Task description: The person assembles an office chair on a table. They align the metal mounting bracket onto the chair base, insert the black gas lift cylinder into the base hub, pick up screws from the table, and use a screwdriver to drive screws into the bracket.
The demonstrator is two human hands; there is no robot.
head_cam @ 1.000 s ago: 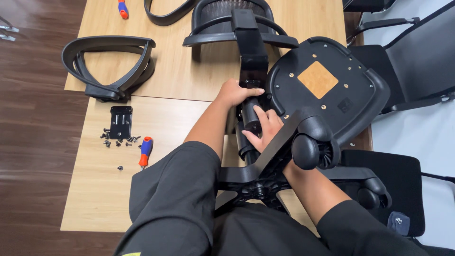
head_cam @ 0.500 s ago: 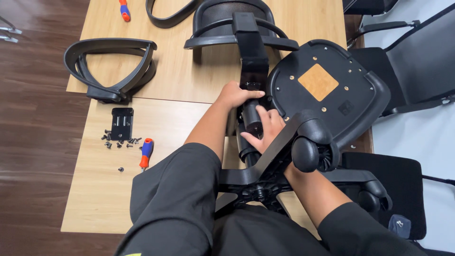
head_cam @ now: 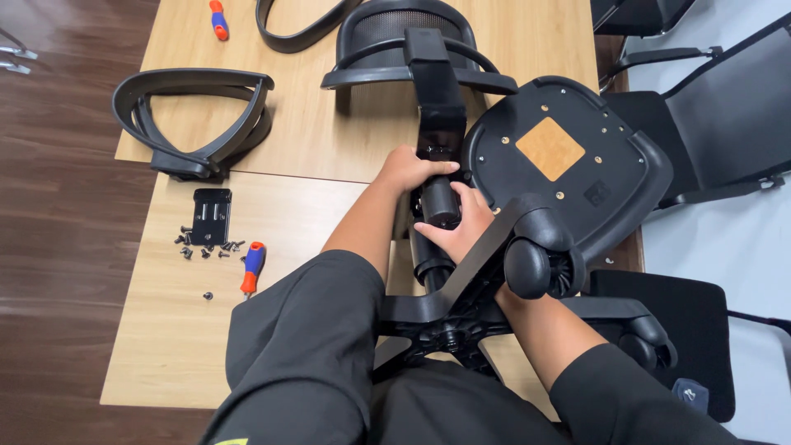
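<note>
An office chair lies upside down on the wooden table (head_cam: 165, 330), its black seat underside (head_cam: 577, 165) with a tan square patch facing up. My left hand (head_cam: 408, 169) grips the black mechanism where the backrest bracket (head_cam: 437, 91) meets the seat. My right hand (head_cam: 457, 227) wraps around the black gas cylinder (head_cam: 437, 206) just below it. The star base (head_cam: 461, 317) with a caster wheel (head_cam: 535, 264) sticks up toward me, partly hiding my right forearm.
A black armrest frame (head_cam: 194, 119) lies at the table's left. A small black plate (head_cam: 212, 216), several loose screws (head_cam: 206, 247) and a red-and-blue screwdriver (head_cam: 252, 268) lie below it. Another screwdriver (head_cam: 217, 18) is at the top. Black chairs (head_cam: 717, 124) stand on the right.
Both hands stay on the mechanism and cylinder with only slight shifting; the view has barely moved.
</note>
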